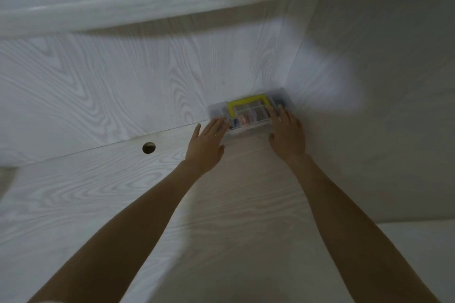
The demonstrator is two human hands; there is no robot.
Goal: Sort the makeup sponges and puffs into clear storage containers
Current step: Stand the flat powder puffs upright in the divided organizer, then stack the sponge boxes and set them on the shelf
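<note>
Both hands are stretched forward with straight fingers, so our grip is spread and pinches nothing. Our left hand [205,145] lies flat with its fingertips touching the left end of the clear storage container [248,113], and our right hand [286,134] rests its fingers on the right end. We cannot tell if the thumbs press under the edge, because the picture is blurred there.

The container stands on the pale wood-grain table [98,199], far from us, pushed into the corner where the back panel [123,76] meets the side wall [381,106]. It has a yellow frame [246,101] on its top and several small compartments. Some dark and reddish shapes are inside, perhaps sponges or puffs, but they are too blurred to name.

We judge that the step in hand is to take hold of the container at both ends, either to bring it nearer or to set it in its place; which one we cannot say. No loose sponges or puffs are visible on the table, so the sorting seems either not started or nearly finished.

The next move asks for an even hold at both ends, so that the box stays level and the contents do not slide.

Around it, a round cable hole [149,147] is in the table to the left, well apart from the container. The side wall is just beside the right hand and leaves little room for it.
</note>
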